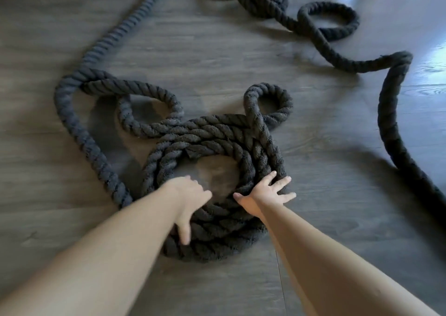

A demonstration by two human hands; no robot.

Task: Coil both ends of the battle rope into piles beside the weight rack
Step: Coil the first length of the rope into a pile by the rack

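A thick black twisted battle rope lies on the floor. Part of it forms a round coiled pile point(217, 146) of several turns in the middle of the view. My left hand point(190, 199) rests on the pile's near-left side, fingers curled down over the turns. My right hand point(268, 190) lies flat on the pile's near-right side with its fingers spread. Two small loose loops point(272, 100) stick out from the pile's far edge. A long strand point(79, 132) curves round the left and runs off to the top. The weight rack is not in view.
Another stretch of the rope point(391, 103) snakes from the top centre through loops point(328, 18) to the right edge. The floor point(72, 219) is dark grey wood-look planks, with bright glare at the upper right.
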